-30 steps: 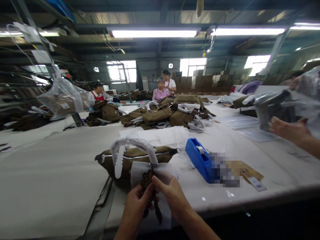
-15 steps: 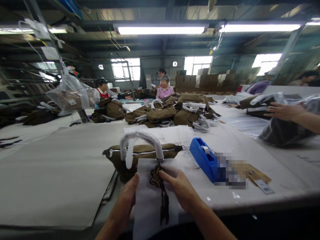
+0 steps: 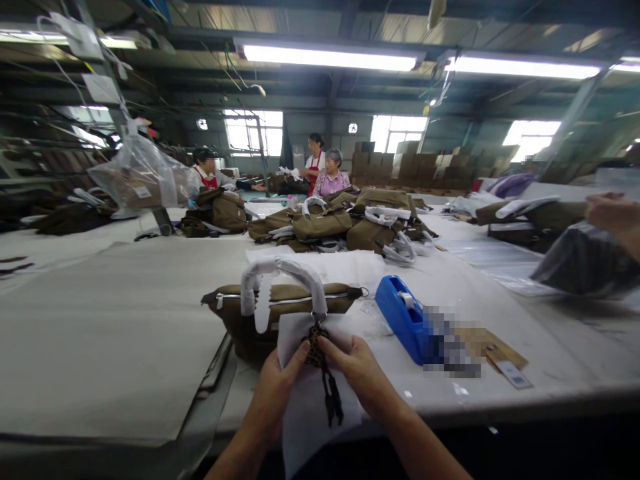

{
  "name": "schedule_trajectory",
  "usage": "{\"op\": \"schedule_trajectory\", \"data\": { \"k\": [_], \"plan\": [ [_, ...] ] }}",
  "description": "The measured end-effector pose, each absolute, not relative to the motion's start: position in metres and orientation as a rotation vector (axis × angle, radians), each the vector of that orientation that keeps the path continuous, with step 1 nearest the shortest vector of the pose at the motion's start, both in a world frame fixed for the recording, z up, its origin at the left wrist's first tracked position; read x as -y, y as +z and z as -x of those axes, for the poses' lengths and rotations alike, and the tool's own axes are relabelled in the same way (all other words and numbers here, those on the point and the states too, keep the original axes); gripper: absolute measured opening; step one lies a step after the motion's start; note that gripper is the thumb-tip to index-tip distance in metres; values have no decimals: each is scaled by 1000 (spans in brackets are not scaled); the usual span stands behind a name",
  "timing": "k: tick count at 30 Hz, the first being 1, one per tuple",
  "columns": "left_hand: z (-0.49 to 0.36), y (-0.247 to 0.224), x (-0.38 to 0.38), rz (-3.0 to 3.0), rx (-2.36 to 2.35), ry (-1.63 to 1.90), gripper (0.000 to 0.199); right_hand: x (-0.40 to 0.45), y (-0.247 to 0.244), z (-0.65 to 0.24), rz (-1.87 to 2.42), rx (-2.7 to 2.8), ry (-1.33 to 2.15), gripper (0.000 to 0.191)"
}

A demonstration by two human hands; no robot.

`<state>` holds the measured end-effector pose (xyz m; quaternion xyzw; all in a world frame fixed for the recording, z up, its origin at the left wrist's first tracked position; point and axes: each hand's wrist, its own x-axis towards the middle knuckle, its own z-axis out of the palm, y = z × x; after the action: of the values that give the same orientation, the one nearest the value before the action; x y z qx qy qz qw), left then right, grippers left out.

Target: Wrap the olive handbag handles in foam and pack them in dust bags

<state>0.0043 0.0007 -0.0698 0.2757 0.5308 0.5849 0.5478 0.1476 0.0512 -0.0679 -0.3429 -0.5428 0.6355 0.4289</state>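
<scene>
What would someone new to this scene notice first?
The bright blue tape dispenser stands out first, on the white table right of the olive handbag. Next comes the spotted charm below its wrapped handle, held by the left hand and right hand against white paper. Behind lies a heap of similar olive bags.

Factory workshop; fluorescent tubes [image 3: 330, 58] overhead; stacked cartons [image 3: 373, 163] at the rear; olive bags [image 3: 325, 225] heaped on a long worktable [image 3: 545, 360]; persons [image 3: 315, 159] in red aprons [image 3: 210, 182].
</scene>
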Motion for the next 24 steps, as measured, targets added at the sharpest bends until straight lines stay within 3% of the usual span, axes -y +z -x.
{"op": "schedule_trajectory", "data": {
  "k": [4, 8, 24],
  "plan": [
    [-3, -72, -1, -746, -1289, 1392, 45, -55, -73, -164, 1002, 1663, 1281, 37],
    [-6, -76, -1, -806, -1343, 1416, 46, -56, -86, -173, 1129, 1631, 1162, 40],
    [-6, -92, -6, -971, -1433, 1432, 51, -41, -114, -160, 766, 931, 1751, 38]
  ]
}}
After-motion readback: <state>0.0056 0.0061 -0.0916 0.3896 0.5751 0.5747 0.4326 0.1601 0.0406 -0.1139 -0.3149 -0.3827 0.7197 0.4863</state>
